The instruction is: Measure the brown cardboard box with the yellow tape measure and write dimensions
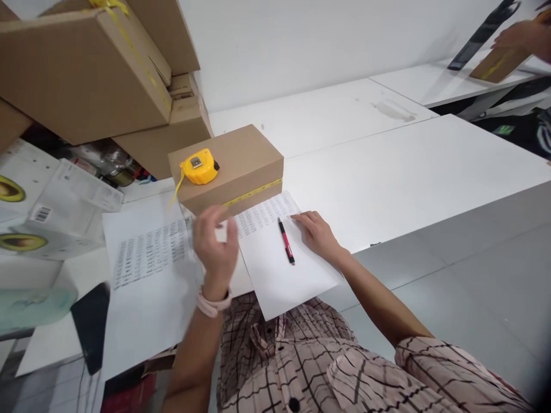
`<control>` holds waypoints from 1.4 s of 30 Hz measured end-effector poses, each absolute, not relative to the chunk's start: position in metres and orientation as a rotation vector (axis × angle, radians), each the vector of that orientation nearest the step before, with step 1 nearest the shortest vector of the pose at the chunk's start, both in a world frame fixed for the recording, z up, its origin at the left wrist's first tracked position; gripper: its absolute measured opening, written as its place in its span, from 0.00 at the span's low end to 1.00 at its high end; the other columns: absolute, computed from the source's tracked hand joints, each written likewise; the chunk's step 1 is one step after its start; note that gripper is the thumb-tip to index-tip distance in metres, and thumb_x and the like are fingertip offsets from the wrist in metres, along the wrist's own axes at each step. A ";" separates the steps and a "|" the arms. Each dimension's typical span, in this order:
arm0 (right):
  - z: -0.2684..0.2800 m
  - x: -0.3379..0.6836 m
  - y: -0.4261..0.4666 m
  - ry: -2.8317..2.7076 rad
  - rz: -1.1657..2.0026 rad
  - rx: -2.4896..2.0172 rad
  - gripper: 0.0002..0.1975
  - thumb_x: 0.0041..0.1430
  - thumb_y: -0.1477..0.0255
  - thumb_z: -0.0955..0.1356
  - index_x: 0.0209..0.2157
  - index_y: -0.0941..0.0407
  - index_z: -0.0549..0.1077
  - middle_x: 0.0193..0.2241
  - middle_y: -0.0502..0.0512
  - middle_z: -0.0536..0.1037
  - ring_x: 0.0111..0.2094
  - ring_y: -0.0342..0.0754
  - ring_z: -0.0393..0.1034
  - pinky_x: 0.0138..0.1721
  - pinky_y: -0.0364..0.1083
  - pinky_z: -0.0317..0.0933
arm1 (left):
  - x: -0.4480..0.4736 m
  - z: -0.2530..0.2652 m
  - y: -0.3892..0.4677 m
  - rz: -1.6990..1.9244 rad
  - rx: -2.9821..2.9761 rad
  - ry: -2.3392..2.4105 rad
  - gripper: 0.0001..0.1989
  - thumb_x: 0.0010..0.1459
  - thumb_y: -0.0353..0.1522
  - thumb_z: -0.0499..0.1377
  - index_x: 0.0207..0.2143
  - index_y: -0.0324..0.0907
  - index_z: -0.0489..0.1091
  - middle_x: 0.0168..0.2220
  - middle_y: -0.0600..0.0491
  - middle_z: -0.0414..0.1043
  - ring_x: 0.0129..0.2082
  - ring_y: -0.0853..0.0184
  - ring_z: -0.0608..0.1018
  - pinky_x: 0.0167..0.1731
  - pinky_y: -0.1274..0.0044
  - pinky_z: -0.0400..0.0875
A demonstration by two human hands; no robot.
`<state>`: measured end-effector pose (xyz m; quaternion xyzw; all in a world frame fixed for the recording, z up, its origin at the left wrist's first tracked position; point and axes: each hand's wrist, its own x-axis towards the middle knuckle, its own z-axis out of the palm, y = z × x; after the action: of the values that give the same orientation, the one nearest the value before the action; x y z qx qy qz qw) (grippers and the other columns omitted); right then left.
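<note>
My left hand [215, 246], slightly blurred and with a pale band on the wrist, is raised in front of a cardboard box [236, 150]. Its thumb and fingers are apart and partly curled, and I see nothing between them. Lying flat on the right side of a printed sheet [275, 287] is my right hand [317, 234], fingers stretched out. A red and black pen [286, 241] rests on that sheet beside it. On top of the box sits a yellow tape measure [200, 166]; a yellow tape strip [253, 192] runs along the box's front side.
Another printed sheet [150, 298] lies to the left. Large cartons [86, 74] are stacked at the back left, above white boxes with avocado pictures [34, 206]. White tabletop [365, 166] stretches right. At the far right another person's hand [525, 40] touches a small box [499, 63] near a dark bottle [477, 40].
</note>
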<state>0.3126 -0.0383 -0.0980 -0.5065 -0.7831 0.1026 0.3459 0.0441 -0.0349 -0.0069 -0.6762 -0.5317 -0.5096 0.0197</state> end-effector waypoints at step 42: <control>0.083 0.280 0.141 -1.067 1.091 -1.243 0.21 0.57 0.68 0.75 0.22 0.54 0.59 0.17 0.41 0.56 0.19 0.37 0.49 0.21 0.41 0.48 | -0.114 0.121 0.043 -1.842 -2.220 -2.429 0.24 0.55 0.52 0.63 0.38 0.40 0.71 0.29 0.56 0.74 0.26 0.72 0.69 0.25 0.78 0.59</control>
<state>0.2801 0.1406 0.0829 -0.5259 -0.4516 0.4617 0.5534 -0.1139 0.0428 0.1209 -0.5598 -0.6124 -0.4645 -0.3097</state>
